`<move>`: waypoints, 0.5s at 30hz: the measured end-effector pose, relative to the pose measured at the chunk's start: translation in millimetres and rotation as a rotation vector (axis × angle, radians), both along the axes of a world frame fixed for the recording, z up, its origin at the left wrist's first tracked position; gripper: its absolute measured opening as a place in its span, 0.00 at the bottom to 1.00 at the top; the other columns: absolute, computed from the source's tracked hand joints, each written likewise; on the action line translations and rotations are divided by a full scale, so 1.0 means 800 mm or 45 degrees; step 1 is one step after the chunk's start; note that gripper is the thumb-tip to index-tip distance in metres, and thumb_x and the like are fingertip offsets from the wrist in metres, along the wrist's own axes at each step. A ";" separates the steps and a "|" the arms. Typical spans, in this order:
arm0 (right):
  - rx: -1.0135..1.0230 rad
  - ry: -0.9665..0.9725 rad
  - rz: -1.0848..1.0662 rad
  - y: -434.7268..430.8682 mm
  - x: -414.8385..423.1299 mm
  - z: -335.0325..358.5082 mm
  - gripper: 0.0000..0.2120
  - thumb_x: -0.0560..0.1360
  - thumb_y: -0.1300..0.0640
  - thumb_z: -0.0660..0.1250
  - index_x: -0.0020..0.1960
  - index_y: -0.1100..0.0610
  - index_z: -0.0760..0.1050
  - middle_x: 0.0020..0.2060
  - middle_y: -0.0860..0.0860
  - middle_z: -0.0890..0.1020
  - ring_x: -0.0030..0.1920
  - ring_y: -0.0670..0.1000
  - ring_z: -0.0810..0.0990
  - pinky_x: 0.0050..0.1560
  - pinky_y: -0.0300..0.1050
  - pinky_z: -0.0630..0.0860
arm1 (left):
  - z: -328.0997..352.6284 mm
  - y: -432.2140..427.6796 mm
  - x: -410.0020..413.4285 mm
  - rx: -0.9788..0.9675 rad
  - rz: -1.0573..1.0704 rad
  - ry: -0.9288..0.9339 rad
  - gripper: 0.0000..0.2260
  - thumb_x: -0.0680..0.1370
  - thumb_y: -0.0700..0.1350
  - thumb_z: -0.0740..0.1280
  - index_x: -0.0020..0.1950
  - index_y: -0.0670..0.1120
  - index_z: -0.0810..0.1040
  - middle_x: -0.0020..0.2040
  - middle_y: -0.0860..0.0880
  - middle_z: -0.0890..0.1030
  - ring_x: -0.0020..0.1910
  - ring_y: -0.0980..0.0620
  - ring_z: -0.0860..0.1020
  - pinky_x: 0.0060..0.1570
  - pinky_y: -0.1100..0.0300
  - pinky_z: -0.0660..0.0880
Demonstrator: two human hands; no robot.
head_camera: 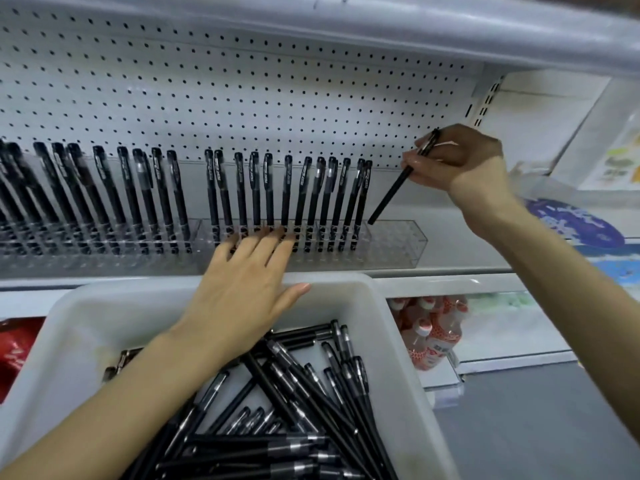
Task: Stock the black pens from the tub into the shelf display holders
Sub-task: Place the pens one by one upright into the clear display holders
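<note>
Shelf holder (391,244) perhaps under flat left hand (246,282); pen (388,197) in right hand (460,161)

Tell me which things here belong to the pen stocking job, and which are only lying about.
Part of the job: the black pen in the right hand; the left hand on the clear display holder; standing pens in it; loose pens in the white tub.
Lying about: red-labelled bottles and red packets on the lower shelf; blue patterned item at right.
</note>
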State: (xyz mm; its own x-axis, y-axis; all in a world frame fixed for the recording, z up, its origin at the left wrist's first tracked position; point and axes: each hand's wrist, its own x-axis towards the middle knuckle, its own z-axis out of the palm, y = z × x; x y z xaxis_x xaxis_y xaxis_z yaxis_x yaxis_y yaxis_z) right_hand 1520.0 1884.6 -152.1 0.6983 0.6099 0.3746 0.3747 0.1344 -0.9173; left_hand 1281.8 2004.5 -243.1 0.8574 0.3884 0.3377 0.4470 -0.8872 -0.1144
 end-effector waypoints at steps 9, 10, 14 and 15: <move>-0.510 -0.097 0.174 0.025 0.008 -0.017 0.12 0.70 0.67 0.72 0.53 0.64 0.78 0.48 0.60 0.83 0.47 0.52 0.82 0.50 0.42 0.80 | 0.000 0.007 -0.004 0.002 -0.038 0.058 0.29 0.78 0.62 0.50 0.65 0.42 0.74 0.61 0.45 0.78 0.60 0.46 0.76 0.57 0.47 0.73; -0.538 -0.093 0.179 0.028 0.009 -0.017 0.13 0.70 0.67 0.72 0.54 0.65 0.78 0.50 0.60 0.83 0.46 0.50 0.82 0.50 0.40 0.80 | 0.000 0.007 -0.004 0.002 -0.042 0.055 0.29 0.78 0.62 0.50 0.66 0.42 0.73 0.62 0.45 0.77 0.61 0.46 0.75 0.59 0.47 0.72; -0.648 -0.078 0.170 0.024 0.005 -0.012 0.16 0.70 0.64 0.73 0.57 0.61 0.77 0.53 0.58 0.82 0.49 0.50 0.81 0.50 0.39 0.80 | 0.002 0.008 -0.011 -0.012 -0.058 0.035 0.29 0.78 0.62 0.50 0.68 0.43 0.69 0.65 0.46 0.74 0.63 0.47 0.73 0.64 0.46 0.67; -0.696 -0.095 0.140 0.020 0.004 -0.011 0.18 0.70 0.62 0.73 0.58 0.60 0.76 0.53 0.57 0.82 0.52 0.51 0.81 0.53 0.41 0.79 | 0.003 0.008 -0.015 -0.013 -0.054 0.033 0.29 0.79 0.62 0.50 0.69 0.43 0.68 0.65 0.46 0.74 0.63 0.47 0.73 0.64 0.46 0.67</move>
State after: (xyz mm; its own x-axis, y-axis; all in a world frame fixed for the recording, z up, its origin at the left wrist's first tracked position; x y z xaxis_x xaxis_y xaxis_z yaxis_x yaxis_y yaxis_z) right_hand 1523.1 1900.4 -160.5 0.6034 0.7969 0.0292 0.4518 -0.3115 -0.8360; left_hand 1269.8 2011.0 -240.4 0.8815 0.3548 0.3116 0.4058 -0.9066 -0.1158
